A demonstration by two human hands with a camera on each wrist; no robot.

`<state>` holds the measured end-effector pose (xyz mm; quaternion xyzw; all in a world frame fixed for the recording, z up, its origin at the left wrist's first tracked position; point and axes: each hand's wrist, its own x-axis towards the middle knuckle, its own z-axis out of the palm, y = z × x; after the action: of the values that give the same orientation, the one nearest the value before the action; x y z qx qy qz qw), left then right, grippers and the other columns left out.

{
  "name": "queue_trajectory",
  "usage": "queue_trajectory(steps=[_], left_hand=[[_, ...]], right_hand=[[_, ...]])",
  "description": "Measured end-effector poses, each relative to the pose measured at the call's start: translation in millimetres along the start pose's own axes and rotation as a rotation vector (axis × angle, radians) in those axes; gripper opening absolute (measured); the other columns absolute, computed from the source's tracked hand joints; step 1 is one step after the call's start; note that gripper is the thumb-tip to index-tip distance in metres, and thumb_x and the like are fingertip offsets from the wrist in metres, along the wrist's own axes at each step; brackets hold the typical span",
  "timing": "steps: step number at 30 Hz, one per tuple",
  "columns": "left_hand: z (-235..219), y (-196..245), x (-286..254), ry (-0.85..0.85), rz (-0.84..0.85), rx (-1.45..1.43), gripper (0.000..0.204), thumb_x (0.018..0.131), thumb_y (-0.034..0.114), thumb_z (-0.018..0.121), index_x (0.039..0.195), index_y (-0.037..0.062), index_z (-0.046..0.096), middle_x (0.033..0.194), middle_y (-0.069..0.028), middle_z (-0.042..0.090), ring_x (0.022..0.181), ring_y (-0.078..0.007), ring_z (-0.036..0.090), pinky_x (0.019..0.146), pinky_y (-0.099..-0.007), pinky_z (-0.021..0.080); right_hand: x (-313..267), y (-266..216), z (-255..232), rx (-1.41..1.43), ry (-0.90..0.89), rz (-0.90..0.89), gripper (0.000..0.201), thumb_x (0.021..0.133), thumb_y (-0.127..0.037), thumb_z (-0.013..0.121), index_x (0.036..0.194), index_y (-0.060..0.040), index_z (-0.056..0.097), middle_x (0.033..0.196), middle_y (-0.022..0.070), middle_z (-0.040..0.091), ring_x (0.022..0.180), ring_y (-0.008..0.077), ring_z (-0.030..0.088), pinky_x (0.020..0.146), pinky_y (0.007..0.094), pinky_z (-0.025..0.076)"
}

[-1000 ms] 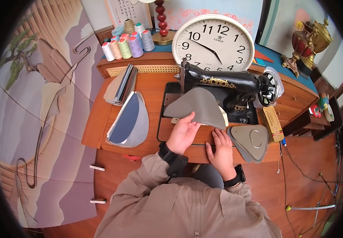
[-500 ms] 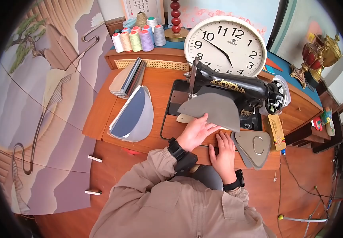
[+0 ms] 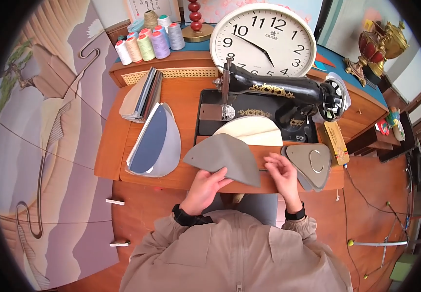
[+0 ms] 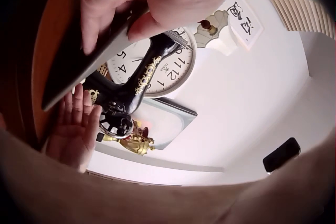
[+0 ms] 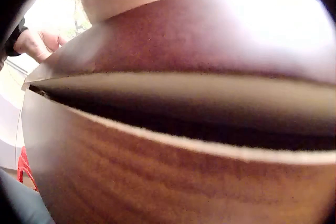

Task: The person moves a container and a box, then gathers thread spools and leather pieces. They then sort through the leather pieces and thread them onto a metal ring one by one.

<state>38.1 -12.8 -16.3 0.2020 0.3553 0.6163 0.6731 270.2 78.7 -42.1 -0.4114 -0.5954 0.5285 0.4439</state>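
Observation:
My left hand [image 3: 204,191] pinches a grey, half-round flat piece [image 3: 227,158] between thumb and fingers, over the front of the table. In the left wrist view the grey piece [image 4: 86,64] shows edge-on, with the thumb on one face. Beside its right corner is my right hand [image 3: 283,176], fingers loosely bent and holding nothing. Behind the grey piece, a cream half-round piece [image 3: 251,130] lies at the bed of a black sewing machine [image 3: 268,88]. Just right of my right hand rests a stack of grey rounded-triangle pieces [image 3: 300,168] with a metal ring [image 3: 316,161] on top.
To the left lie a fan of blue and white half-round pieces [image 3: 156,143] and a stack of beige and dark pieces [image 3: 142,97]. Thread cones [image 3: 144,46] and a large clock [image 3: 264,41] stand behind. A yellow box [image 3: 336,142] sits at the table's right edge.
My left hand has drawn the grey piece back from the machine towards my body, uncovering the cream piece. My right hand has lifted from the table edge, its fingers now more bent.

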Motion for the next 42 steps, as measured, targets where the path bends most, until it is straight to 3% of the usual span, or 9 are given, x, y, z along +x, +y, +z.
queue_trajectory(steps=[4, 7, 10, 17, 24, 26, 29, 36, 42], left_hand=[[-20, 11, -15, 0.082, 0.029, -0.011, 0.036, 0.098, 0.010, 0.060, 0.132, -0.0007, 0.052, 0.129, -0.0092, 0.060, 0.118, -0.0203, 0.060, 0.098, -0.0395, 0.054], [-29, 24, -21, 0.326, 0.278, 0.214, 0.046, 0.093, -0.001, 0.063, 0.137, -0.0005, 0.047, 0.127, -0.0103, 0.059, 0.112, -0.0174, 0.061, 0.090, -0.0302, 0.055], [-53, 22, -21, 0.276, 0.549, 0.509, 0.052, 0.090, -0.008, 0.063, 0.138, -0.0017, 0.045, 0.126, -0.0117, 0.060, 0.110, -0.0172, 0.062, 0.088, -0.0292, 0.054], [-62, 31, -28, 0.243, 0.339, 0.978, 0.051, 0.084, -0.007, 0.067, 0.133, 0.0045, 0.053, 0.110, -0.0075, 0.064, 0.097, -0.0121, 0.063, 0.075, -0.0252, 0.053], [-59, 29, -27, 0.257, 0.446, 0.791, 0.031, 0.085, -0.003, 0.070, 0.115, 0.0015, 0.063, 0.100, -0.0050, 0.065, 0.087, -0.0095, 0.060, 0.071, -0.0234, 0.050], [-69, 32, -29, 0.199, 0.346, 1.011, 0.020, 0.086, -0.003, 0.069, 0.105, -0.0009, 0.063, 0.093, -0.0033, 0.062, 0.080, -0.0079, 0.056, 0.067, -0.0223, 0.047], [-69, 27, -28, 0.186, 0.349, 0.884, 0.012, 0.087, -0.003, 0.068, 0.097, -0.0025, 0.061, 0.088, -0.0024, 0.058, 0.076, -0.0073, 0.053, 0.065, -0.0220, 0.045], [-56, 32, -30, 0.113, 0.420, 0.810, 0.013, 0.087, -0.004, 0.067, 0.098, -0.0026, 0.060, 0.095, -0.0046, 0.060, 0.083, -0.0095, 0.056, 0.068, -0.0227, 0.047], [-61, 35, -25, 0.146, 0.435, 0.835, 0.013, 0.088, -0.004, 0.067, 0.099, -0.0032, 0.060, 0.099, -0.0062, 0.060, 0.087, -0.0117, 0.058, 0.075, -0.0235, 0.048]], right_hand=[[-1, -16, 23, -0.628, -0.037, -0.223, 0.036, 0.078, 0.004, 0.074, 0.112, -0.0021, 0.066, 0.096, 0.0080, 0.067, 0.081, 0.0192, 0.062, 0.075, 0.0320, 0.052], [-1, -19, 31, -0.633, -0.026, -0.219, 0.030, 0.078, -0.002, 0.074, 0.107, -0.0028, 0.067, 0.088, 0.0087, 0.063, 0.079, 0.0238, 0.059, 0.073, 0.0352, 0.051], [1, -22, 42, -0.683, 0.005, -0.250, 0.030, 0.078, -0.006, 0.075, 0.107, -0.0024, 0.067, 0.087, 0.0093, 0.063, 0.080, 0.0256, 0.059, 0.073, 0.0369, 0.050], [-2, -17, 54, -0.655, 0.000, -0.188, 0.036, 0.075, -0.005, 0.079, 0.109, -0.0015, 0.065, 0.085, 0.0092, 0.060, 0.075, 0.0243, 0.058, 0.069, 0.0349, 0.051], [-8, -20, 50, -0.555, 0.021, -0.132, 0.035, 0.074, 0.000, 0.078, 0.107, -0.0027, 0.067, 0.082, 0.0072, 0.057, 0.073, 0.0212, 0.057, 0.068, 0.0326, 0.051], [-10, -21, 46, -0.552, -0.015, -0.165, 0.034, 0.075, 0.001, 0.078, 0.106, -0.0028, 0.067, 0.081, 0.0067, 0.057, 0.070, 0.0196, 0.057, 0.066, 0.0316, 0.050], [-14, -28, 40, -0.510, -0.051, -0.119, 0.033, 0.076, 0.002, 0.077, 0.107, -0.0030, 0.067, 0.080, 0.0062, 0.056, 0.067, 0.0179, 0.056, 0.063, 0.0304, 0.050], [-18, -65, 25, -0.463, -0.080, -0.119, 0.030, 0.081, 0.005, 0.074, 0.109, 0.0000, 0.066, 0.082, 0.0033, 0.054, 0.069, 0.0106, 0.055, 0.062, 0.0246, 0.048], [-3, -85, 6, -0.587, -0.178, -0.175, 0.024, 0.085, 0.000, 0.071, 0.109, 0.0011, 0.066, 0.087, 0.0095, 0.061, 0.073, 0.0189, 0.061, 0.066, 0.0301, 0.052]])
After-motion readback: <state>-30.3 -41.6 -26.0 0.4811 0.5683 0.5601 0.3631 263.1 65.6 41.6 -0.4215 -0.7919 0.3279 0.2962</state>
